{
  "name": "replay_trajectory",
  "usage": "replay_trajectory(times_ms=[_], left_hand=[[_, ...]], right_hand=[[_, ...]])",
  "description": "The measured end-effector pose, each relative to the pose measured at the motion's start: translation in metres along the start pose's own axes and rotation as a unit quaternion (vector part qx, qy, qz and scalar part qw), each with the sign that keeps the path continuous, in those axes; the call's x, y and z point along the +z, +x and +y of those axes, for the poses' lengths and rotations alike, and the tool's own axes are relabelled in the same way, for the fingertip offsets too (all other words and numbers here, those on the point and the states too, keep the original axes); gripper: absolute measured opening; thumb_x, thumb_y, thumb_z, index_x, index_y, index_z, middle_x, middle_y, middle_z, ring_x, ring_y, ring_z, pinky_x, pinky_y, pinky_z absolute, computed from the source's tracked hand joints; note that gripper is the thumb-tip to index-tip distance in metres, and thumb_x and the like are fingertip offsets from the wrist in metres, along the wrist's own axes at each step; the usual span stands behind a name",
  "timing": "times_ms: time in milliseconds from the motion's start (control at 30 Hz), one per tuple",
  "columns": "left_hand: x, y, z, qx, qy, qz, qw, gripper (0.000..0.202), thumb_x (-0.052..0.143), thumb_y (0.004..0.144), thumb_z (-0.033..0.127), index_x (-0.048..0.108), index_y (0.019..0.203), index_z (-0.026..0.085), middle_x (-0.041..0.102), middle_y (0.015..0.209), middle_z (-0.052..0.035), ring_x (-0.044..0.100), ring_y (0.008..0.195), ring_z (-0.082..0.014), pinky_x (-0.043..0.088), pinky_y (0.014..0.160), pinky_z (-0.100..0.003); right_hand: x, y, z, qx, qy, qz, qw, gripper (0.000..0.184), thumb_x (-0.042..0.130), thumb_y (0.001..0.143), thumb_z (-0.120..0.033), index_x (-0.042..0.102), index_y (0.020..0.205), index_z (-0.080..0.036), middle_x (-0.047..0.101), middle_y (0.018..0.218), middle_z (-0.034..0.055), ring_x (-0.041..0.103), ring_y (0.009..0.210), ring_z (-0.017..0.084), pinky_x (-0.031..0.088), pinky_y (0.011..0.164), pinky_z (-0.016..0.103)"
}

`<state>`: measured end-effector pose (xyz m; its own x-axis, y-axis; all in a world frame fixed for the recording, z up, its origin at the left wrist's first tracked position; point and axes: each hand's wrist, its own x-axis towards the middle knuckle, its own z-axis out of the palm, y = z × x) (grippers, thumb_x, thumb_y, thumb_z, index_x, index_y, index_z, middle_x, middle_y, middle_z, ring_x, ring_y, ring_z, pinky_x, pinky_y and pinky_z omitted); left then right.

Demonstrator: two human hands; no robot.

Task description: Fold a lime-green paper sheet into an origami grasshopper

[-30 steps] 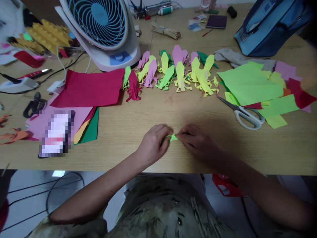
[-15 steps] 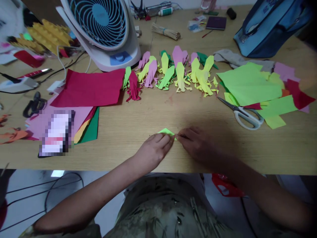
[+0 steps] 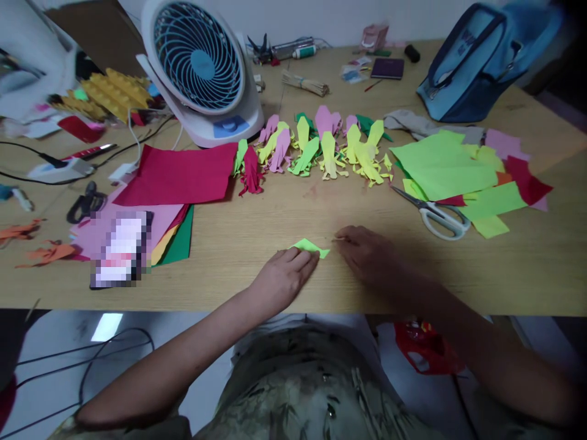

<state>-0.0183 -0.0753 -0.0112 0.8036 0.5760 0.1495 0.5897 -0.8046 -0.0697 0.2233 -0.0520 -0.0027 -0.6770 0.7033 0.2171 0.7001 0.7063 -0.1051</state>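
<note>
A small piece of folded bright green paper (image 3: 310, 245) lies on the table near its front edge. My left hand (image 3: 288, 275) covers its left and lower part, fingers together and pressing it down. Just to the right, apart from the paper, my right hand (image 3: 367, 253) is closed in a pinch. A tiny pale tip shows at its fingertips, too small to name. Behind the hands stands a row of folded paper figures (image 3: 329, 156) in pink, yellow, green and red. White-handled scissors (image 3: 443, 220) rest to the right.
A red paper sheet (image 3: 183, 174) and a phone (image 3: 121, 250) lie on the left over more coloured paper. A fan (image 3: 202, 67) stands behind. Green paper sheets (image 3: 440, 165) are piled on the right, with a blue bag (image 3: 468, 73) beyond them. Black scissors (image 3: 87, 201) lie far left.
My right hand has come away from the green paper, slightly to the right, baring the paper's right corner. My left hand stays on it. The camera view has tilted up a little.
</note>
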Motion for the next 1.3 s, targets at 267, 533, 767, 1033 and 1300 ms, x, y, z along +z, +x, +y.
replay_trajectory(times_ms=[267,533,767,1033,1300], left_hand=[[-0.005,0.012,-0.006,-0.012,-0.027,-0.024,0.999,0.039,0.045,0.098,0.020,0.050,0.136,0.013,0.062,0.105,-0.0115,0.053,0.090,-0.0223,0.044,0.074,-0.035],[-0.006,0.031,-0.010,-0.112,-0.125,0.016,0.986,0.023,0.051,0.096,0.029,0.065,0.108,0.017,0.061,0.096,-0.0085,0.056,0.087,-0.0211,0.047,0.074,-0.033],[-0.007,0.042,-0.014,-0.121,-0.137,0.003,0.983,0.009,0.057,0.092,0.022,0.063,0.096,0.017,0.063,0.090,-0.0053,0.060,0.083,-0.0195,0.046,0.069,-0.029],[-0.007,0.045,-0.018,-0.185,-0.166,0.067,0.966,0.012,0.053,0.092,0.022,0.060,0.085,0.016,0.060,0.081,-0.0040,0.057,0.073,-0.0157,0.041,0.061,-0.025],[-0.016,0.048,-0.019,-0.284,-0.331,0.240,0.867,0.007,0.055,0.083,0.011,0.058,0.082,0.017,0.058,0.076,-0.0010,0.055,0.069,-0.0124,0.041,0.061,-0.023]], right_hand=[[0.010,0.000,0.001,0.003,0.050,0.039,0.998,0.026,0.049,0.091,-0.012,0.066,0.110,-0.018,0.063,0.108,0.0131,0.055,0.097,0.026,0.046,0.086,0.042],[0.014,-0.004,0.000,0.035,0.113,0.086,0.989,0.029,0.049,0.090,-0.011,0.065,0.112,-0.021,0.063,0.107,0.0113,0.056,0.099,0.025,0.047,0.086,0.042],[0.015,-0.004,0.000,0.049,0.144,0.090,0.984,0.024,0.050,0.088,-0.009,0.066,0.105,-0.018,0.063,0.106,0.0120,0.058,0.100,0.025,0.049,0.086,0.042],[0.009,0.002,-0.007,0.119,0.255,0.119,0.952,0.025,0.051,0.088,-0.011,0.065,0.108,-0.019,0.065,0.105,0.0102,0.063,0.094,0.021,0.052,0.085,0.039],[0.022,0.040,-0.030,0.231,0.568,0.097,0.784,0.026,0.069,0.080,-0.034,0.062,0.102,-0.023,0.073,0.094,0.0041,0.071,0.085,0.017,0.057,0.081,0.031]])
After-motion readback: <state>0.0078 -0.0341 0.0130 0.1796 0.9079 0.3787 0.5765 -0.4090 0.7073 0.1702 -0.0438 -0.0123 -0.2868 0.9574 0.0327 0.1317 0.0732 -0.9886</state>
